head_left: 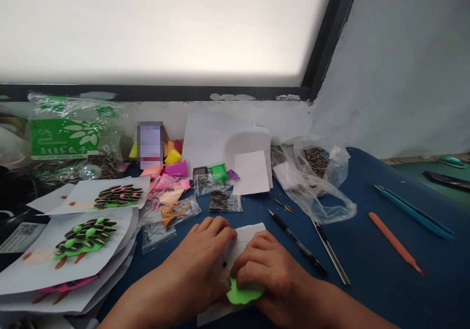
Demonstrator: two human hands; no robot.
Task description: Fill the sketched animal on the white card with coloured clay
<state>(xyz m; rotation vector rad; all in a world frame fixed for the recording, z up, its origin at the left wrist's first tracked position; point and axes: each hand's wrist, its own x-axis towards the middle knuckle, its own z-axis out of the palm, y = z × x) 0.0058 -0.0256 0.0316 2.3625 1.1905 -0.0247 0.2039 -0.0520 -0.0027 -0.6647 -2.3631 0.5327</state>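
On the blue table in front of me lies a white sheet of paper (245,231) with a thin drawn line and a small dark spot. My left hand (200,258) covers the sheet's left side, fingers bent and close together; its fingertips and thumb are partly hidden. With curled fingers, my right hand (270,275) presses on a flat bright green piece of modelling clay (244,293) over the paper's lower part. A bit of pale clay seems to show between the hands, mostly covered.
Left lie stacked papers with seed-covered clay hedgehogs (86,236). Behind are clay packets (176,168), a small bag of dark seeds (224,201) and a phone (150,145). A pen (297,243), craft knife (331,253), orange tool (396,243), blue tweezers (413,211) and seed bag (319,182) lie right.
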